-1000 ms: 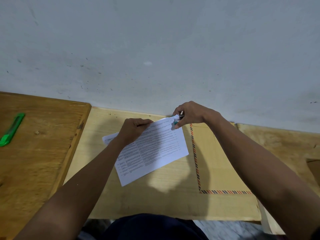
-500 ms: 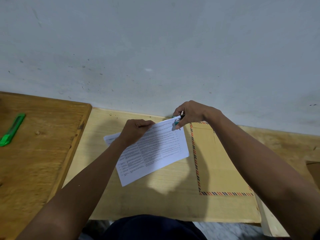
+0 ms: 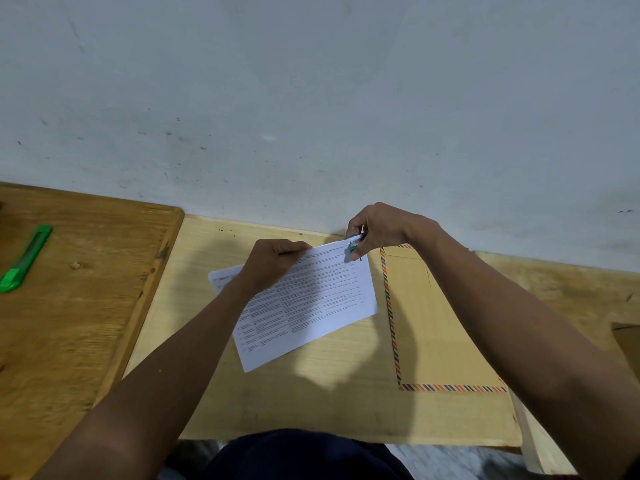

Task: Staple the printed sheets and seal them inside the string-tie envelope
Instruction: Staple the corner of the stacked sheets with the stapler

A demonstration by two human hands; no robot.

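Pale wood table (image 3: pixel 311 403) against wall; printed sheets (image 3: pixel 311 306) and brown envelope (image 3: pixel 433 323) with striped border lie on it. Darker table (image 3: pixel 69 323) left, green cutter (image 3: pixel 24 259) on it.

The sheets (image 3: pixel 311 299) are white with grey print; the stapler (image 3: pixel 352 247) shows teal. The tan envelope (image 3: pixel 440 323) has an orange-and-black striped border, and the cutter (image 3: pixel 26 258) is bright green.

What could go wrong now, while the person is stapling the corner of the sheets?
1. The left hand pinches only the top edge of the printed sheets; a lower sheet sticks out at the left, so the staple may fix them misaligned.
2. The stapler in the right hand bites very near the corner, so it might miss a sheet or tear out.
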